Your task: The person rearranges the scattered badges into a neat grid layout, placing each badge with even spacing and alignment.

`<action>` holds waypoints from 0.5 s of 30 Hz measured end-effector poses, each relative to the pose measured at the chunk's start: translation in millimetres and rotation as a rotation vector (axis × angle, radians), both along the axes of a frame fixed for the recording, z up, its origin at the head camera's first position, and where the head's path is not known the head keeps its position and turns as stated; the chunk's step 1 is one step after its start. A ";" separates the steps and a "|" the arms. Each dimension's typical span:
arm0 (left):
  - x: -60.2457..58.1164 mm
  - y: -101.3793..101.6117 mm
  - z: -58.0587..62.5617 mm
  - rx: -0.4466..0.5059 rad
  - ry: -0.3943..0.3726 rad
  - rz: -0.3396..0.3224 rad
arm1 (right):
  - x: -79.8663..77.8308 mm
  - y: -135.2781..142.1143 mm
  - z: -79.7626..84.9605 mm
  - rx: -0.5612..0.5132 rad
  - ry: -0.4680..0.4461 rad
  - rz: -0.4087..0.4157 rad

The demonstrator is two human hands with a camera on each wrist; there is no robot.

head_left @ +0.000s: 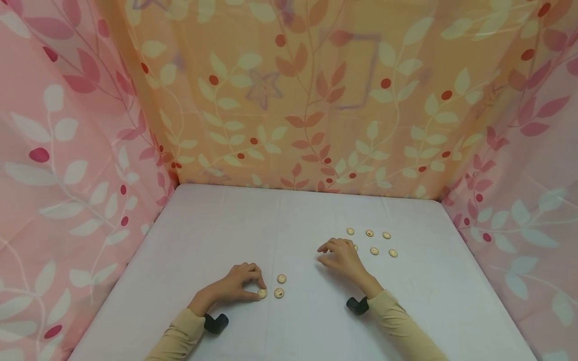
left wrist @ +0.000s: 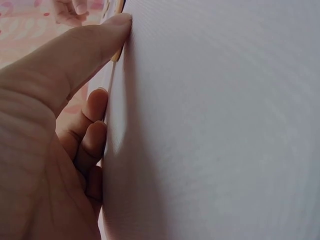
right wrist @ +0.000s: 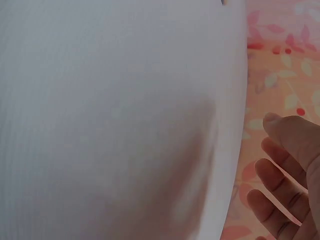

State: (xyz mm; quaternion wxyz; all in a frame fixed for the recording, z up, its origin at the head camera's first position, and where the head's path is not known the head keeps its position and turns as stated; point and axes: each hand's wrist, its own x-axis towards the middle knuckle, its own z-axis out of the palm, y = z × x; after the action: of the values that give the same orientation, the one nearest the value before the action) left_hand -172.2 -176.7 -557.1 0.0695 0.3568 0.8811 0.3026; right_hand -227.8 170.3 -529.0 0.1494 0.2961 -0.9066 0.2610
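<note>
My left hand (head_left: 237, 285) is low over the white table, left of centre. Its thumb and index finger pinch a round, pale wooden button (head_left: 263, 294) that lies flat on the cloth. In the left wrist view the thumb (left wrist: 107, 37) presses against the thin edge of the button (left wrist: 116, 54). Just right of it lie two more buttons, one upper (head_left: 282, 279) and one lower (head_left: 279, 293). My right hand (head_left: 344, 258) hovers above the table with fingers loosely bent and parted, holding nothing. It partly hides one button (head_left: 355, 247) of the group behind it.
Two short rows of similar buttons (head_left: 374, 251) lie at the right, beyond my right hand. A white cloth covers the table (head_left: 217, 220). Leaf-patterned curtains (head_left: 289, 100) stand around its back and sides. Each wrist wears a small black camera (head_left: 217, 324).
</note>
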 end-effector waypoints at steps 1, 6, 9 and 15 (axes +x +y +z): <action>-0.2 0.0 -0.3 0.000 0.002 -0.002 | 0.5 -2.7 -0.8 -0.007 0.000 0.011; -1.0 0.1 -2.2 -0.002 0.024 -0.009 | 2.2 -15.8 -5.2 -0.013 0.020 0.068; -0.7 0.4 -1.6 -0.004 0.023 -0.005 | 2.4 -23.0 -7.3 0.000 0.004 0.108; 0.6 1.2 2.9 -0.019 -0.014 0.006 | 4.4 -37.1 -11.7 0.083 -0.085 0.193</action>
State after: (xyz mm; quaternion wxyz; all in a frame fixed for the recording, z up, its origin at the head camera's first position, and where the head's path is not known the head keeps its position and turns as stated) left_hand -171.7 -175.5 -554.2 0.0782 0.3514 0.8844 0.2970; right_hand -223.5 133.2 -540.7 0.0724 0.3767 -0.8893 0.2490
